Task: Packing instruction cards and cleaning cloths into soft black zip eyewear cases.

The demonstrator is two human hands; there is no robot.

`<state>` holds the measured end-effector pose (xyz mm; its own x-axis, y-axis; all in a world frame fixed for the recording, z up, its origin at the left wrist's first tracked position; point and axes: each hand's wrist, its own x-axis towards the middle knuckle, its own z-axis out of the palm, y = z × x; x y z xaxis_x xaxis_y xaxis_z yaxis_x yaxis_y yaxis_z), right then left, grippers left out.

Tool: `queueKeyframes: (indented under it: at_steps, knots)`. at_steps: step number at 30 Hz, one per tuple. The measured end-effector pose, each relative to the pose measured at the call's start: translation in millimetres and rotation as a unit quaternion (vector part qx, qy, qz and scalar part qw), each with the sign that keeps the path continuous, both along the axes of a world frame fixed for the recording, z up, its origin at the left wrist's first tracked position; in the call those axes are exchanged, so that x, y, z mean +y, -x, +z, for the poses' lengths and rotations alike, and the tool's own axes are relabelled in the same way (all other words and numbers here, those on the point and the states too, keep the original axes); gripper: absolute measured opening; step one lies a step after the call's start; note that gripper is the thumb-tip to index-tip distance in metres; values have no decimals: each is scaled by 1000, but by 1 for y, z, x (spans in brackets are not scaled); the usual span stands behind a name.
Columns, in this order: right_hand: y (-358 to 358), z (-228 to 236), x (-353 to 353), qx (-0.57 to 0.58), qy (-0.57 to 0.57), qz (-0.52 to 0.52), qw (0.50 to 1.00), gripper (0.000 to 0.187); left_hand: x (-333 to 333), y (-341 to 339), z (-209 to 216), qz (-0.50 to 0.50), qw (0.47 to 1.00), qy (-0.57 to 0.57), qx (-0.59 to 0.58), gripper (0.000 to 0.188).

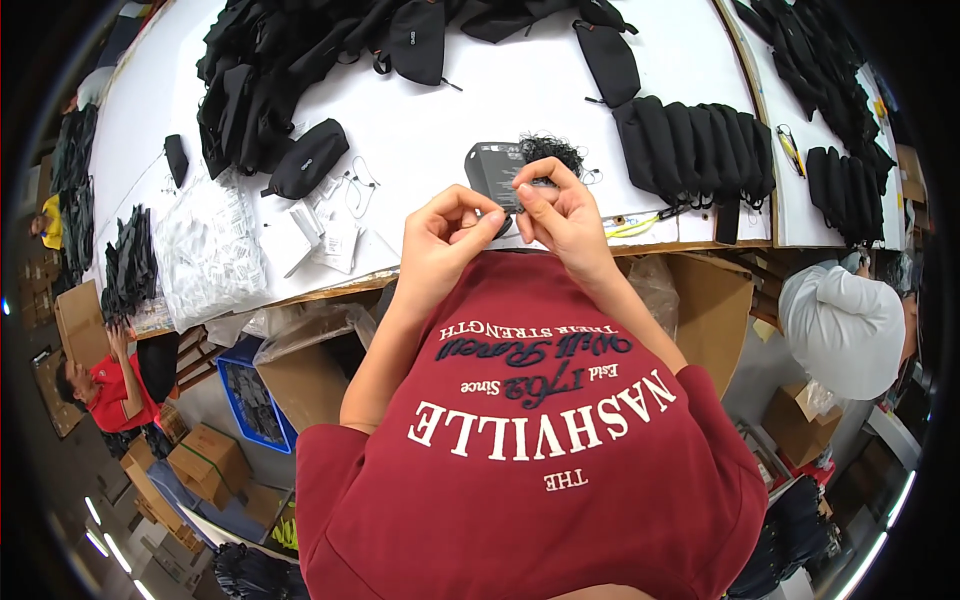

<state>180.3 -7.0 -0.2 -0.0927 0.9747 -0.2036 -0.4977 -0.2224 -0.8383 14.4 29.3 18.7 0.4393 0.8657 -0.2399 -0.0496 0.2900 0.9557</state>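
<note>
My left hand (443, 238) and my right hand (562, 215) are raised over the near edge of a white table (450, 110), fingertips almost touching. Both pinch the lower edge of a dark grey card tag (488, 168). A tuft of thin black strings (551, 150) lies just behind the tag, above my right hand. Whether a string is between my fingers I cannot tell. A single black pouch (308, 158) lies to the left of my hands. My red printed shirt (540, 450) fills the lower middle.
Black pouches are heaped at the table's back (280, 60), and a row stands on the right (695, 145). Clear plastic bags (205, 250) and white tags (322, 238) lie left. Below are cardboard boxes (205, 460) and a blue crate (250, 395). One person in red (108, 385) sits left, another in white (845, 325) right.
</note>
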Motion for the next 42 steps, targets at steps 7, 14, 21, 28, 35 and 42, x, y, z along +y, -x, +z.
queueKeyframes:
  at_steps: [7,14,21,28,35,42]
  knots:
    - [8,4,-1,-11,-26,-60,998,12,-1,-6,1,-6,1000,-13,27,5]
    - [11,0,-1,-94,-64,-83,990,10,2,-7,-2,-9,1000,9,14,5]
    - [12,-5,1,-190,-106,-88,972,6,2,-9,-11,-16,1000,-9,17,6]
    - [2,20,11,-58,-86,-32,994,9,26,-1,-18,-7,978,-199,59,9]
    - [-8,67,18,-28,-122,28,992,13,50,6,-22,-313,943,-80,80,26]
    - [-12,77,15,-1,-147,16,989,13,52,10,-11,-367,913,-155,81,32]
